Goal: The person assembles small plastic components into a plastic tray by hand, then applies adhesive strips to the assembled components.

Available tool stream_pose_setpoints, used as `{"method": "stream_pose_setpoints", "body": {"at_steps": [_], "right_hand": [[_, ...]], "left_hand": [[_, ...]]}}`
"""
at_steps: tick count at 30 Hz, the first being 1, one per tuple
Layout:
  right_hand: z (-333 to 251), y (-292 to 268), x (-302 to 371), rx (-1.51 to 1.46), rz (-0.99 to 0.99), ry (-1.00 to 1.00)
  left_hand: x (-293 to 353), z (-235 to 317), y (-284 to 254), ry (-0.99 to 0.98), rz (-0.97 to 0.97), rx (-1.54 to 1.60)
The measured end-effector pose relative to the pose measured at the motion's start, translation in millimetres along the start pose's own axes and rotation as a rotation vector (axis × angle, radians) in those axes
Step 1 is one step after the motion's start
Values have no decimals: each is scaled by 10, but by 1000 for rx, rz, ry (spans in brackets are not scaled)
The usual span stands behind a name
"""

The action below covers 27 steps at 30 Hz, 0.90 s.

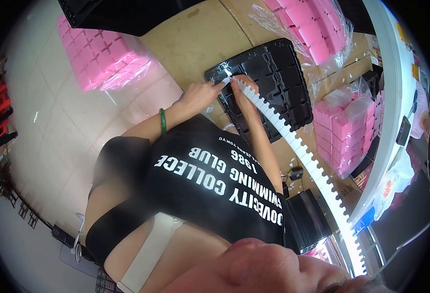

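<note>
Blk tray (279, 73) sits on tan surface (190, 41) — pink blocks (320, 29) in clr wrap (265, 18) also on it, to tray's R.

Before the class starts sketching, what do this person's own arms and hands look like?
The left hand and right hand are ungloved. The left forearm, below a black sleeve, wears a green bangle; the right forearm is bare.

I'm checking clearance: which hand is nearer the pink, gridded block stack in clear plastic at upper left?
Left. The left hand is right of the pink block stack, near the white toothed strip's end; the right hand, on that strip, is farther right.
</note>
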State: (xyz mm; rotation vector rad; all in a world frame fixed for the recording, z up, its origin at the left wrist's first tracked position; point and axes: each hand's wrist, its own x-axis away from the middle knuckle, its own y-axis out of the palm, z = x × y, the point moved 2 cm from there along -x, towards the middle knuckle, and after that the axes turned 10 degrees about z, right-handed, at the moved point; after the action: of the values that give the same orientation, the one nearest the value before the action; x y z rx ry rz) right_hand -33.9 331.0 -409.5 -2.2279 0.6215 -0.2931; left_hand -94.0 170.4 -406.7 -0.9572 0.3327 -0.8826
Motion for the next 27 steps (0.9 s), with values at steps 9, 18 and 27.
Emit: {"method": "stream_pose_setpoints", "body": {"at_steps": [9, 18, 27], "right_hand": [[-8, 57, -108, 56, -64, 58], [-147, 18, -144, 227, -78, -51], [-86, -7, -34, 171, 5, -130]], "left_hand": [[-26, -48, 111, 79, -8, -155], [-64, 91, 118, 109, -97, -303], [-25, 78, 125, 132, -40, -280]]}}
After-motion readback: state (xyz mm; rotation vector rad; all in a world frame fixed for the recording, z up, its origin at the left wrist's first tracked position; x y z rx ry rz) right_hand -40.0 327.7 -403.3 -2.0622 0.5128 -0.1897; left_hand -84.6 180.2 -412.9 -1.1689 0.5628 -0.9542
